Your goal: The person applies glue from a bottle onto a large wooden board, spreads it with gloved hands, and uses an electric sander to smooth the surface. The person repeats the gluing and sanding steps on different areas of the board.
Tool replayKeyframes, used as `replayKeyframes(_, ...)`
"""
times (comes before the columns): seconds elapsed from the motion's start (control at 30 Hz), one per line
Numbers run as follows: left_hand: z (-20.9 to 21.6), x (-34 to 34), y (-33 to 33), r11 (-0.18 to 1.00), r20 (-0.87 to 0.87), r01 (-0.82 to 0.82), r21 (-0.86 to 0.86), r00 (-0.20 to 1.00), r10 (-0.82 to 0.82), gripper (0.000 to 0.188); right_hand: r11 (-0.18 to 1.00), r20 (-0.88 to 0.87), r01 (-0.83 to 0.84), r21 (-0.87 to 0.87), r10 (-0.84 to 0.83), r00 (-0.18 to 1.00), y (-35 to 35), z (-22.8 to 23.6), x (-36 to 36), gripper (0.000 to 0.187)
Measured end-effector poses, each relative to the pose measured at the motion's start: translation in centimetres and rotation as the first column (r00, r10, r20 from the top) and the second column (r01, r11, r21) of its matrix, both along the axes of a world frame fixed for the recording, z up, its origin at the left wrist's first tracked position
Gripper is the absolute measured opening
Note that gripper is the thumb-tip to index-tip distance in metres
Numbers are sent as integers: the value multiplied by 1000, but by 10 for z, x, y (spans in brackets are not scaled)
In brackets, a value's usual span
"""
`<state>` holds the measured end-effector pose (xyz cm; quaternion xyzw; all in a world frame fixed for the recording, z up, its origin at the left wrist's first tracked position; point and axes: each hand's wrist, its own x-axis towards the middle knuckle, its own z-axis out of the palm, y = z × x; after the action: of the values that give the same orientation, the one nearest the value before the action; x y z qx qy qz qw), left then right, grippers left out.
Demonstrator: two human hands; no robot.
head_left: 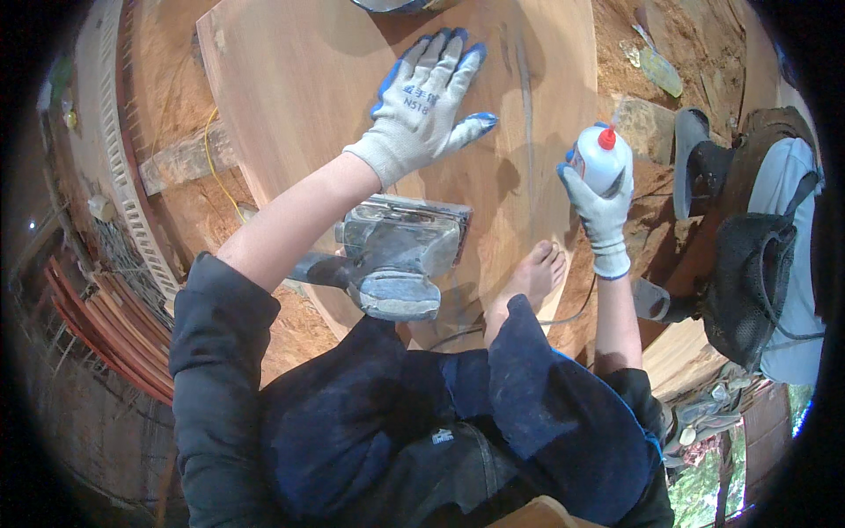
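Observation:
My left hand [426, 106], in a white glove with blue fingertips, lies flat with fingers spread on a large round wooden board [299, 79]. My right hand [598, 207], gloved the same way, grips a white squeeze bottle with a red cap [607, 158] upright at the board's right edge. A dusty grey electric sander [400, 251] rests on the board's near part, just below my left wrist. My bare foot [535, 275] sits on the board's near edge, right of the sander.
Sawdust covers the ground around the board. A yellow cord [211, 167] runs at the left. Stacked reddish wood strips [97, 326] lie at the far left. A dark mesh bag [748, 282] and a sandal [691, 163] are at the right.

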<state>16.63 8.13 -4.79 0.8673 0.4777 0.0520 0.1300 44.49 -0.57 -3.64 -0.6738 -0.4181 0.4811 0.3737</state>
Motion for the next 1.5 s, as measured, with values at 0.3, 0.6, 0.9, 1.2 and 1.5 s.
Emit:
replayKeyframes(0.3, -10, 13, 12, 994, 81, 96, 58, 992, -101, 77, 1000, 13, -25, 8, 25, 1000, 3, 3, -4, 67)
replayKeyframes(0.6, -5, -1, 10, 996, 68, 87, 35, 994, -89, 75, 999, 66, -36, 28, 34, 997, 2, 0, -1, 67)
replayKeyframes(0.9, 5, 8, 24, 995, 79, 52, 82, 995, -58, 71, 999, 57, -22, 32, 20, 998, 4, -1, -1, 66)
replayKeyframes(1.2, -5, 16, 26, 988, 93, 132, 82, 986, -139, 75, 1000, -15, -10, -4, 10, 1000, 1, -1, -2, 66)
replayKeyframes(1.5, -4, -23, 25, 997, -28, 70, 42, 997, -69, 72, 1000, 16, -1, 25, 0, 1000, 0, -2, 3, 65)
